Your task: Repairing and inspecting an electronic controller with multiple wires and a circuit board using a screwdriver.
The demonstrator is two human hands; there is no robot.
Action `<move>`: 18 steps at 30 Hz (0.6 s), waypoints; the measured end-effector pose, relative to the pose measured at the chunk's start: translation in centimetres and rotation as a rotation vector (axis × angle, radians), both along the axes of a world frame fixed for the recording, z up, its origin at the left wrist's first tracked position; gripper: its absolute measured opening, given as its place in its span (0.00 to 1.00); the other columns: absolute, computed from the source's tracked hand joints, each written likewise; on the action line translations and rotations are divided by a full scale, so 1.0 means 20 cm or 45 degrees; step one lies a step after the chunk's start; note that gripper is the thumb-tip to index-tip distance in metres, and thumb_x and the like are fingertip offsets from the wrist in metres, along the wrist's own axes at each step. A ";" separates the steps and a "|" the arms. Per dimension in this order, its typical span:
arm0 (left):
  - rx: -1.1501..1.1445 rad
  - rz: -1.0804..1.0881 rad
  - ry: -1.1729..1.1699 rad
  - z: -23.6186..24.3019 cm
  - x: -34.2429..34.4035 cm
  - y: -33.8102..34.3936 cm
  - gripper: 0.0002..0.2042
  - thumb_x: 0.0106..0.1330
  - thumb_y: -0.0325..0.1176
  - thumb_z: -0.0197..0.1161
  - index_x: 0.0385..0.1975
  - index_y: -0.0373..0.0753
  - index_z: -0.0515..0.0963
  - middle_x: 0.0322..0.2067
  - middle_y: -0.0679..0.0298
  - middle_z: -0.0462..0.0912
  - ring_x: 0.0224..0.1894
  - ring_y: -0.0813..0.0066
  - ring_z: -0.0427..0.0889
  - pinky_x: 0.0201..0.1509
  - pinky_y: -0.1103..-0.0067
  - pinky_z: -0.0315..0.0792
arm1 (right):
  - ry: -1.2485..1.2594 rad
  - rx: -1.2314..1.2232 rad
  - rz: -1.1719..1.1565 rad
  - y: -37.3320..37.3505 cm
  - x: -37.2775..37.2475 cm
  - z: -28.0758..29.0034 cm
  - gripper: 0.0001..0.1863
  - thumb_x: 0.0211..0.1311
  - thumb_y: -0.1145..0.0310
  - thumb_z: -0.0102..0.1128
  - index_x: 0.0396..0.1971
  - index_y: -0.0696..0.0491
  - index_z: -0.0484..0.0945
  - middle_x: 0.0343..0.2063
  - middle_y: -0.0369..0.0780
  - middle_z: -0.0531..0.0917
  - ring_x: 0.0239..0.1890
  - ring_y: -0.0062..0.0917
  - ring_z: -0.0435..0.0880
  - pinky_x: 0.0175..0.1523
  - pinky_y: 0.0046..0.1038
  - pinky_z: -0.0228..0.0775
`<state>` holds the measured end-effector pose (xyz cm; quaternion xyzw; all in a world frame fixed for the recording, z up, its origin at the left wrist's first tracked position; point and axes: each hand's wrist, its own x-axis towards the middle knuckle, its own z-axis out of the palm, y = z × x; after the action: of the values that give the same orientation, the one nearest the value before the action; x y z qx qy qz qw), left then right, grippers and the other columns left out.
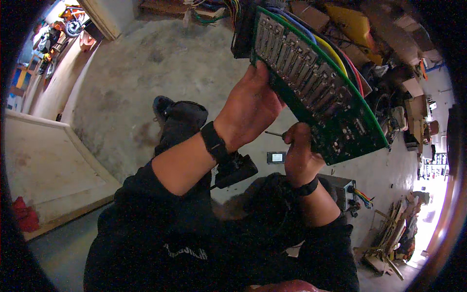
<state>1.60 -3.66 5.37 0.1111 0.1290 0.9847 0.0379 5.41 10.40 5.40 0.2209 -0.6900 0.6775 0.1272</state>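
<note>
**A:** Ok, head view first (only one there is). What's being held, and how?

**B:** Big green circuit board [357, 131], tilted up off the floor [136, 63], face toward the wearer, rows of silvery parts [294, 51] on show. Left hand [248, 107] is partly curled, gripping the long near edge close to the far-left corner. Right hand [301, 158] is bent in tighter at the other end of that edge, by the bottom corner.

**A:** Why grab it like that?

**B:** My guess: one hand near each end shares the weight and stops it twisting, and the edge grip mostly leaves the face uncovered. Most of the fingers are tucked out of sight though, so I can't swear to how they wrap round the back.

**A:** Anything else in the right?

**B:** Yep, what looks like a slim screwdriver [275, 133], pinned by the thumb with its shaft poking left. Probably parked there so that hand can do two jobs.

**A:** And around it?

**B:** Blue, yellow and red wires [335, 56] arc behind the board's far long edge. Small device with a lit screen [276, 157] on the floor between the wrists, metal box [343, 185] beyond the right wrist.
</note>
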 end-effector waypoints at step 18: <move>0.171 -0.162 0.148 -0.01 0.00 -0.09 0.27 0.72 0.56 0.37 0.60 0.43 0.66 0.58 0.62 0.73 0.60 0.65 0.71 0.67 0.63 0.61 | -0.277 -0.087 0.004 -0.01 0.03 -0.13 0.18 0.59 0.69 0.65 0.46 0.56 0.71 0.26 0.36 0.78 0.24 0.16 0.76 0.27 0.20 0.70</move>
<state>1.53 -5.51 5.24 0.1783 0.0575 0.9786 0.0852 5.95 10.20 2.87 0.1428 -0.6758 0.7208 0.0578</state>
